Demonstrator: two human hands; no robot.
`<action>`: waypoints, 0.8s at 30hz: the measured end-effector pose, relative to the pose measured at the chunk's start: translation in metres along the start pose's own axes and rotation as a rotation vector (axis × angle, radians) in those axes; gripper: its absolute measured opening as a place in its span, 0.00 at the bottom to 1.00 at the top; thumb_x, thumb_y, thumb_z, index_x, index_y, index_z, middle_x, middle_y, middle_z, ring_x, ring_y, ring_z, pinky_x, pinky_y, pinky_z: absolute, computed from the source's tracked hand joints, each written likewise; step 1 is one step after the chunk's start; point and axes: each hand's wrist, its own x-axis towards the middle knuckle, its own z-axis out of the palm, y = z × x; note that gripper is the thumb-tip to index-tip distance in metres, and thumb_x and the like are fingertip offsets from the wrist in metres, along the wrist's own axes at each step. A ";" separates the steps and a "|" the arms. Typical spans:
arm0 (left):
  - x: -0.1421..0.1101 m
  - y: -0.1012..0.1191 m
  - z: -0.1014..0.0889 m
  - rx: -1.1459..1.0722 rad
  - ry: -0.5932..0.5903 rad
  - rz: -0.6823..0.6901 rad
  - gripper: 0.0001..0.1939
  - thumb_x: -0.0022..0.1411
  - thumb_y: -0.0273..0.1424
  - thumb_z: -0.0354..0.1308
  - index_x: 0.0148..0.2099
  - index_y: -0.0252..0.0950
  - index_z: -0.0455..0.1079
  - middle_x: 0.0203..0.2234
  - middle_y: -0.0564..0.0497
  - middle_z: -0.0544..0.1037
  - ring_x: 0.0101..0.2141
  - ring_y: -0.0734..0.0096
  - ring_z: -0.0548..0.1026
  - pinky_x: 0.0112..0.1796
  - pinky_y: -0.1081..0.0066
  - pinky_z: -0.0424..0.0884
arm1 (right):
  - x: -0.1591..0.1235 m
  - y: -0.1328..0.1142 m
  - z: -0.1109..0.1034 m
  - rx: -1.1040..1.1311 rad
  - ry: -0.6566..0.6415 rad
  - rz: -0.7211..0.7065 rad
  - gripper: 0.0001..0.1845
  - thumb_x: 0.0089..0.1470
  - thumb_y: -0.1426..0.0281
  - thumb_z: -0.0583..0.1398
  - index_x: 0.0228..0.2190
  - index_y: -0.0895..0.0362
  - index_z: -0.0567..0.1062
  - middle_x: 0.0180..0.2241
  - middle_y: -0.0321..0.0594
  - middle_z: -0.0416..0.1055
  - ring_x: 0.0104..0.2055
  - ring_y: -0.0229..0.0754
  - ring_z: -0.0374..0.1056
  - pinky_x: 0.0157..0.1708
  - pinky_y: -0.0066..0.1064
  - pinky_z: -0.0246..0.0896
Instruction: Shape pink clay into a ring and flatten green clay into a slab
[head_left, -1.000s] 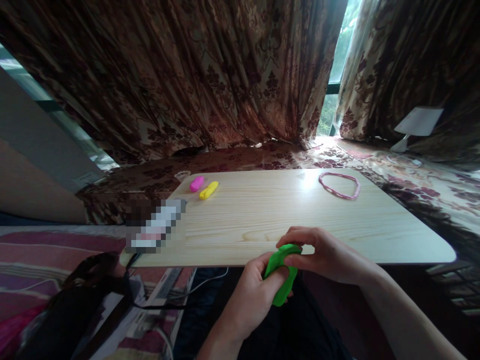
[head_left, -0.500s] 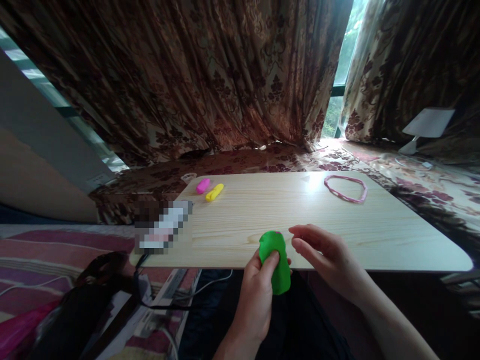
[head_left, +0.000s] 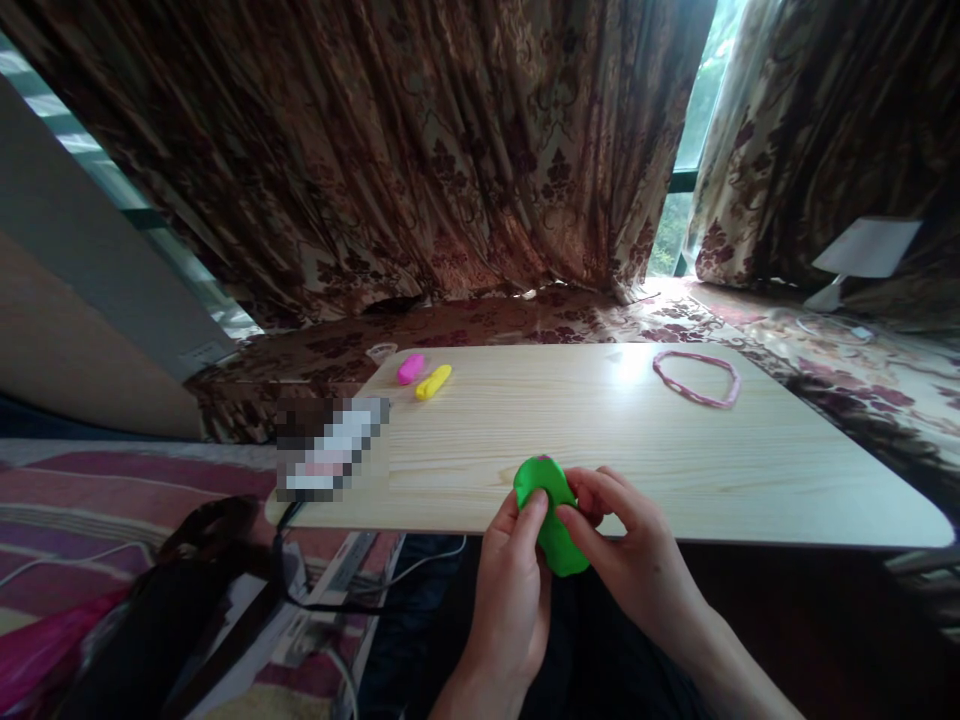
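A flattened, oblong piece of green modelling clay is held over the table's near edge, with a small pink spot at its top. My left hand grips it from the left, thumb pressed on its face and the other fingers behind. From the right, my right hand pinches the clay's edge between thumb and fingers. Farther off on the table lie a pink clay piece and a yellow clay piece, side by side at the far left.
The pale wooden table stretches out before me. A pink ring-shaped band lies at its far right. A blurred-out object sits on the left edge. Beyond are a white lamp and patterned curtains.
My right hand has moved left and closed on the clay's right edge; before, it hovered apart with fingers open. The green clay has tilted slightly in my left hand.
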 end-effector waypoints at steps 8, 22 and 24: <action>0.002 -0.001 0.000 -0.054 0.018 -0.005 0.11 0.59 0.29 0.58 0.45 0.35 0.73 0.36 0.49 0.79 0.39 0.67 0.76 0.41 0.72 0.70 | -0.004 -0.001 0.008 0.124 0.023 -0.049 0.20 0.54 0.77 0.56 0.48 0.50 0.70 0.39 0.40 0.65 0.38 0.40 0.64 0.37 0.33 0.64; -0.002 -0.004 0.003 -0.069 0.001 0.032 0.10 0.62 0.27 0.54 0.44 0.35 0.74 0.41 0.48 0.78 0.48 0.65 0.72 0.50 0.69 0.65 | -0.005 0.000 0.012 0.168 -0.019 -0.058 0.20 0.57 0.76 0.55 0.49 0.47 0.71 0.42 0.42 0.66 0.46 0.44 0.64 0.44 0.36 0.63; -0.001 -0.003 0.003 -0.058 -0.026 0.032 0.11 0.62 0.27 0.54 0.46 0.35 0.73 0.42 0.48 0.78 0.48 0.65 0.71 0.51 0.69 0.64 | -0.004 0.001 0.011 0.200 -0.019 -0.041 0.18 0.57 0.75 0.55 0.48 0.48 0.72 0.41 0.42 0.66 0.44 0.43 0.65 0.42 0.35 0.64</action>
